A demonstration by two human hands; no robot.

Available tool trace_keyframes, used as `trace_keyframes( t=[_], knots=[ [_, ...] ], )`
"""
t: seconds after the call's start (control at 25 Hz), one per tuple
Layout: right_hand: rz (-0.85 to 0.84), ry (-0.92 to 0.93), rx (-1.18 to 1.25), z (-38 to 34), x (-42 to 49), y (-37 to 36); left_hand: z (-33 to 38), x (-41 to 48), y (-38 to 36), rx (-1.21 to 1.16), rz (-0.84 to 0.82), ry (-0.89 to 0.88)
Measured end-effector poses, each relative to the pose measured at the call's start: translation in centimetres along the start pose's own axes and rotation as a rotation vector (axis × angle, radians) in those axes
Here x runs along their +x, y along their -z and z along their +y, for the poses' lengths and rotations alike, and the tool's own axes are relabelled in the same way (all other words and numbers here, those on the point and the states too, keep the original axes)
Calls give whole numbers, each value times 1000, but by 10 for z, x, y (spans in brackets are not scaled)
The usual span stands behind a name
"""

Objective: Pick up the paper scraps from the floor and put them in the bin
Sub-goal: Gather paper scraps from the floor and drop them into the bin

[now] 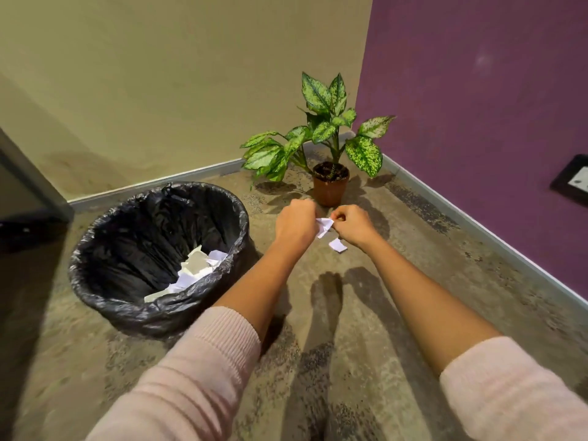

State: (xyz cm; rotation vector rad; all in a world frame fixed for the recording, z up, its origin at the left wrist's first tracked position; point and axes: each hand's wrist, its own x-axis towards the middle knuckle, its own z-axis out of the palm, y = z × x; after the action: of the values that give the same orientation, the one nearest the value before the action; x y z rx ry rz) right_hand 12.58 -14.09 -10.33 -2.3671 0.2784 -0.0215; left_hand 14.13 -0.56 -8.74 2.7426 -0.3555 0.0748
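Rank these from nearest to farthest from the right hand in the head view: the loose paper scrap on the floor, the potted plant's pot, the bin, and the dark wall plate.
From the right hand:
1. Loose paper scrap, on the floor just below the hand.
2. Pot, just beyond the hand, toward the corner.
3. Bin, off to the left, past the left hand.
4. Wall plate, far right on the purple wall.

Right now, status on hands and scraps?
Right hand pinching a scrap; left hand closed beside it, grip unclear. One scrap on floor. Bin left, path clear.
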Motion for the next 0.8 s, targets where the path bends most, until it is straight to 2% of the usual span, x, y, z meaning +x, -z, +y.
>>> trace_keyframes(
  t=[0.12, 0.32, 0.56, 0.8],
  knots=[
    [1, 122, 11, -59, -8, 4, -25, -7, 61, 24, 93, 22],
    [-46, 280, 20, -143, -21, -16, -85, -27, 131, 41, 183, 183],
    [-153, 405, -159, -213, -35, -51, -153, -55, 168, 193, 117, 365],
    [-252, 446, -289, -230, -39, -75, -176, -64, 170, 311, 22, 417]
  ],
)
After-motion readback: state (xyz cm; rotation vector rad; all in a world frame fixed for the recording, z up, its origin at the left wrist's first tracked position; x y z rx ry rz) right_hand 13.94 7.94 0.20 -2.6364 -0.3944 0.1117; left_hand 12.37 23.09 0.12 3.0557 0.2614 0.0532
